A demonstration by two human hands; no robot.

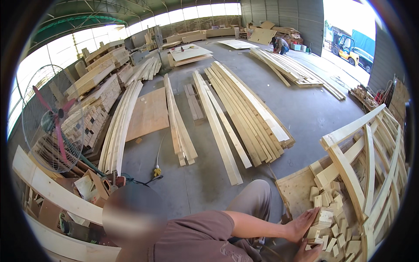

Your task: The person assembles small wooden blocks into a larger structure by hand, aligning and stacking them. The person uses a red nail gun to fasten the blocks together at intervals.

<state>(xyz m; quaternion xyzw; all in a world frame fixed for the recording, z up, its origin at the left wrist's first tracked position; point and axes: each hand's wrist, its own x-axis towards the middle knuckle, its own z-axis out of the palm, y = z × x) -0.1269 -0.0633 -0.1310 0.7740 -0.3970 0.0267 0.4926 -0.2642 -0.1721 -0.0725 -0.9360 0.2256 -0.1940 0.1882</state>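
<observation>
Neither of my own hands shows in the picture. Close in front, at the lower edge, sits a person in a brown shirt [187, 236] and grey trousers, with the head blurred. This person's bare arm reaches right, and the upper hand [301, 225] rests against a pale wooden block [324, 217]. Their lower hand [307, 253], cut by the lower edge, is at small wooden blocks beside it. A heap of short wood offcuts [338, 240] lies around both hands. Whether those fingers grip a block, I cannot tell.
Long planks [246, 115] lie in rows on the grey floor. A curved timber frame [351, 183] stands at right. At left are a large fan [54, 118] and stacked lumber [94, 100]. A yellow connector with a cable [156, 172] lies nearby. Another person [281, 46] crouches far off.
</observation>
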